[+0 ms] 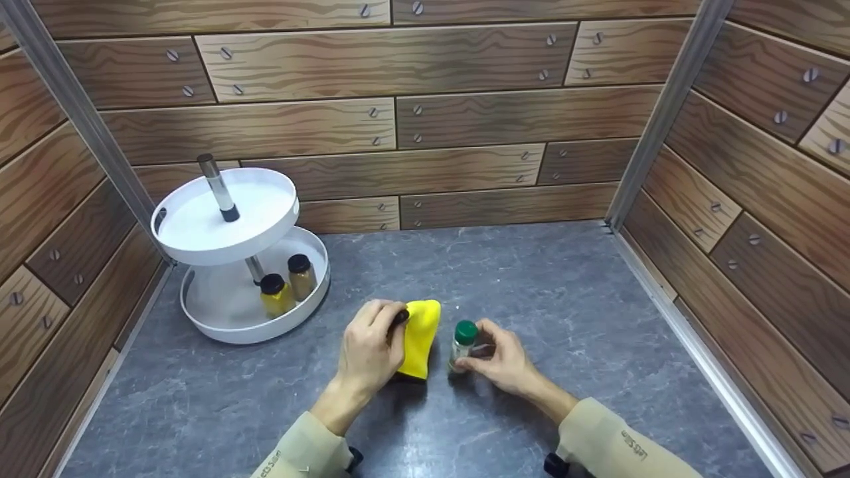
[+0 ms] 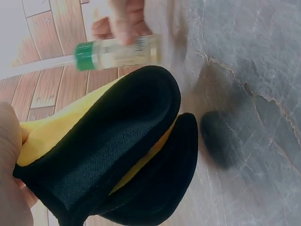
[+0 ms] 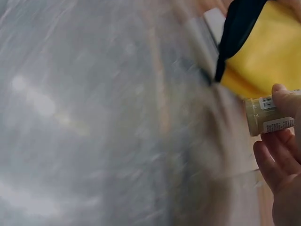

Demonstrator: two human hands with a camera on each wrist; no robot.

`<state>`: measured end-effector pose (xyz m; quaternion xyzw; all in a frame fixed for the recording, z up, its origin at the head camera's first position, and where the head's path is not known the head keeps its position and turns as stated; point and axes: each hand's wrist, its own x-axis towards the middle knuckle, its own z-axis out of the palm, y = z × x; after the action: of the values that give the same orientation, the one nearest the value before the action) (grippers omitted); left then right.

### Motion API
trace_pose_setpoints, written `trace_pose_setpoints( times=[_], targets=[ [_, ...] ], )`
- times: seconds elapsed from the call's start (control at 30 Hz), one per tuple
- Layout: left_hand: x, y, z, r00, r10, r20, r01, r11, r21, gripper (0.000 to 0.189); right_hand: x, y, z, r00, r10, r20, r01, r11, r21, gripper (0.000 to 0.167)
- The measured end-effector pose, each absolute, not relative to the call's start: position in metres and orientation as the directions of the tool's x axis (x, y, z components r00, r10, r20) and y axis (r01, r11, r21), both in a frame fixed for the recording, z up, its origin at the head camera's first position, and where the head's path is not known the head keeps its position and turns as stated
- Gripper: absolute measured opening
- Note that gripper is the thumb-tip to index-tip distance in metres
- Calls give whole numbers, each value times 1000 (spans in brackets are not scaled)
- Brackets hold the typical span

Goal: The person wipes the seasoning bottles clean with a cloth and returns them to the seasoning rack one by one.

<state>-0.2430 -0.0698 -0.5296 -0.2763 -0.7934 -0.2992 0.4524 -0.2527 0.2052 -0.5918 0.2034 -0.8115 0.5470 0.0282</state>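
Observation:
My left hand (image 1: 368, 345) grips a folded cloth (image 1: 420, 338), yellow on one side and black on the other, which hangs down from the fingers. In the left wrist view the black side of the cloth (image 2: 108, 141) faces the camera. Just to the right, my right hand (image 1: 506, 358) holds a small clear spice jar with a green lid (image 1: 466, 332) between thumb and fingers, close over the table. The jar is nearly upright, and pale contents and a printed label show in the right wrist view of the jar (image 3: 270, 115).
A white two-tier round stand (image 1: 226, 249) is at the back left. On its lower tier are two black-lidded jars, one with yellow contents (image 1: 277, 302) and one with brownish contents (image 1: 302, 279). Wood-patterned walls (image 1: 465, 119) enclose the grey marbled table (image 1: 531, 279).

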Motion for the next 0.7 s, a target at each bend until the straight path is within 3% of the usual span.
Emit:
trace_pose_setpoints(
  times=[0.3,0.7],
  targets=[
    [-244,-70,-530,-434,136,891,699,674,237,14,-245,179,-565,-916,-265,301,-356,194,-914,39],
    [-241,-66,-529,-431,115,895,704,663,254,16,-243,162,-559,-913,-235,334,-365,100,-926,35]
  ],
)
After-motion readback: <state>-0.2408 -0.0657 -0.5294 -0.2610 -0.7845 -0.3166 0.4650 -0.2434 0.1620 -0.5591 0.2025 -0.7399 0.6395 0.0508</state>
